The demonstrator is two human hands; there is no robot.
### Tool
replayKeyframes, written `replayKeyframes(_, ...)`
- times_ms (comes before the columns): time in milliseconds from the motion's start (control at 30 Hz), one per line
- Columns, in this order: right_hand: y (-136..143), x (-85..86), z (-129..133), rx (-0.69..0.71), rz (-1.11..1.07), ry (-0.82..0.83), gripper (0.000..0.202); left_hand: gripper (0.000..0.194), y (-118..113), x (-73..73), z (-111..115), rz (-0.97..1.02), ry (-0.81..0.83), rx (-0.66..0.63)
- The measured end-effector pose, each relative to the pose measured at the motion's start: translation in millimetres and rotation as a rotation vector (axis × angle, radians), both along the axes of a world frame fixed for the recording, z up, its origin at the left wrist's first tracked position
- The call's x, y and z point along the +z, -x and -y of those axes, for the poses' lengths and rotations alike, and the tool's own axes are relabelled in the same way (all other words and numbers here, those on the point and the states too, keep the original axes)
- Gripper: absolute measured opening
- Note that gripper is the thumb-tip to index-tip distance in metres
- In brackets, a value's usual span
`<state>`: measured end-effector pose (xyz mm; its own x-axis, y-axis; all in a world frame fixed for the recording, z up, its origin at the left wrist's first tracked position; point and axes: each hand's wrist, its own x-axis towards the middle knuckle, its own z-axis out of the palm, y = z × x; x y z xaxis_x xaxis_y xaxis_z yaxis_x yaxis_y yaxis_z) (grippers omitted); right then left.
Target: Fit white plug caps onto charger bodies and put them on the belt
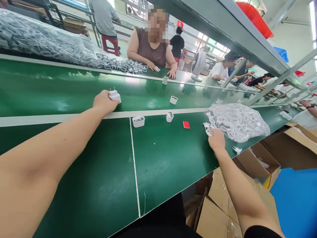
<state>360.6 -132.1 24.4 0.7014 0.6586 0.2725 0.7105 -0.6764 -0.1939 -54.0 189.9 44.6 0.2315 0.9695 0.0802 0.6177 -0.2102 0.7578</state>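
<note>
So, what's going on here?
A person's left hand grips a white plug, its prongs pointing up. The right hand touches small white pieces beside a bulging clear plastic bag. Between the hands, two open white cases and a red square rest on the green bench. Another person is across from them.

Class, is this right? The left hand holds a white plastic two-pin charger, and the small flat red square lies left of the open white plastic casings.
Not quite: the head view shows the small flat red square lying right of the open white plastic casings. The left hand does hold a white plastic two-pin charger.
</note>
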Motion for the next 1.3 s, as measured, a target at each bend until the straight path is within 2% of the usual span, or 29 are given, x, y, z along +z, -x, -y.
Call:
replayKeyframes(100,4.5,9.1,-2.2,0.009,0.037,-0.039,0.037,0.095,-6.0,4.3,19.5,-0.020,-0.147,0.059)
replayKeyframes(133,7.8,11.0,-4.0,0.024,0.032,-0.076,0.038,0.092,-8.1,5.6,29.6,-0.025,-0.236,0.032)
replayKeyframes(200,18.8,13.1,-10.8,0.132,-0.049,-0.190,0.040,0.081,-12.4,5.8,52.0,-0.057,-0.361,-0.107)
replayKeyframes(233,26.5,13.5,-15.7,0.224,-0.122,-0.252,0.040,0.077,-14.7,4.4,62.9,-0.084,-0.357,-0.197)
replayKeyframes(300,45.1,13.4,-26.4,0.434,-0.300,-0.313,0.036,0.073,-19.3,-1.0,81.8,-0.134,-0.226,-0.354)
replayKeyframes(367,64.8,13.2,-35.3,0.593,-0.473,-0.260,0.028,0.063,-23.3,-7.6,96.8,-0.146,-0.105,-0.415)
replayKeyframes(467,88.8,14.4,-40.6,0.711,-0.651,-0.156,0.026,0.049,-26.4,-15.7,116.4,-0.115,-0.038,-0.438)
replayKeyframes(567,100.2,19.4,-40.2,0.750,-0.664,-0.093,0.033,0.051,-26.5,-22.5,135.4,-0.051,-0.009,-0.500)
replayKeyframes(633,101.6,23.8,-40.9,0.756,-0.587,-0.066,0.027,0.053,-26.4,-28.1,145.5,0.005,-0.019,-0.531)
replayKeyframes(767,97.8,29.5,-45.7,0.689,-0.517,-0.171,0.023,0.056,-26.6,-38.3,153.8,0.066,-0.035,-0.556)
replayKeyframes(833,95.3,29.8,-48.5,0.629,-0.522,-0.194,0.028,0.055,-26.1,-40.6,153.4,0.078,-0.028,-0.562)
replayKeyframes(967,89.9,28.5,-55.3,0.693,-0.456,0.059,0.058,0.051,-23.8,-41.3,151.7,0.101,-0.031,-0.587)
replayKeyframes(1033,87.2,29.3,-58.9,0.716,-0.363,0.145,0.051,0.050,-22.8,-41.3,151.5,0.112,-0.040,-0.596)
replayKeyframes(1133,84.4,36.0,-61.4,0.698,-0.218,0.127,0.036,0.049,-22.1,-42.0,151.3,0.120,-0.044,-0.611)
replayKeyframes(1300,84.4,60.9,-58.6,0.708,-0.088,0.054,0.037,0.047,-22.7,-42.4,150.9,0.128,-0.060,-0.611)
